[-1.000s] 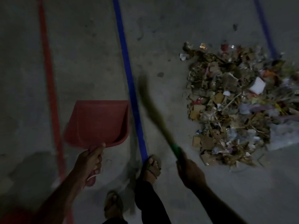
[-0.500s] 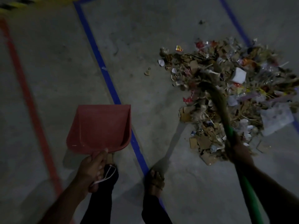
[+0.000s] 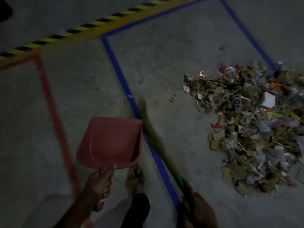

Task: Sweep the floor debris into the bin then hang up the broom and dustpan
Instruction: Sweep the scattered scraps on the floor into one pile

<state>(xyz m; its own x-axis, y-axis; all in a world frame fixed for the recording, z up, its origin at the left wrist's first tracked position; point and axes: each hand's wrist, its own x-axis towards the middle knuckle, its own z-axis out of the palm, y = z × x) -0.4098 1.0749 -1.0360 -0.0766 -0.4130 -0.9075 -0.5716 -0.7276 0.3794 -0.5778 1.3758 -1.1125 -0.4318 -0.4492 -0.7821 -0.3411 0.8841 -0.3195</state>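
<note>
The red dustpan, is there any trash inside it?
No. The dustpan looks empty; only its bare red inside shows. The trash pile lies on the floor to its right. The left hand covers its handle, and the floor under it is hidden.

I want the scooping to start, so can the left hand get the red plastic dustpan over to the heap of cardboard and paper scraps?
Probably yes: the left hand grips the red plastic dustpan, with only the blurred broom between it and the scrap heap.

Blue tape line (image 3: pixel 122 79), red tape line (image 3: pixel 54 116) and yellow-black hazard stripe (image 3: pixel 92 27) on grey concrete.
</note>
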